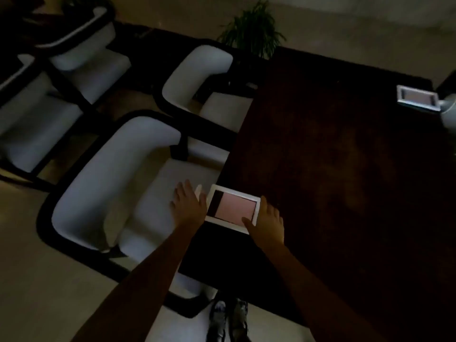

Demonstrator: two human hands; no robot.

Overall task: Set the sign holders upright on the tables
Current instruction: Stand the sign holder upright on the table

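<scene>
- At the near left edge of the dark wooden desk [333, 156]: white-framed sign holder [233, 208] with a pinkish insert; flat or tilted, cannot tell in the dim light.
- Right hand [267, 219] grips the holder's right edge, thumb over the frame front, fingers behind.
- Left hand [188, 202] is spread wide, fingers splayed, just beside the holder's left edge; contact cannot be told.
- Second sign holder [417, 98] sits at the far right desk edge, well apart.
- White-cushioned chair [111, 193] with black frame stands left of the desk, below the left hand.
- Potted plant [253, 30] beyond the far end.
</scene>
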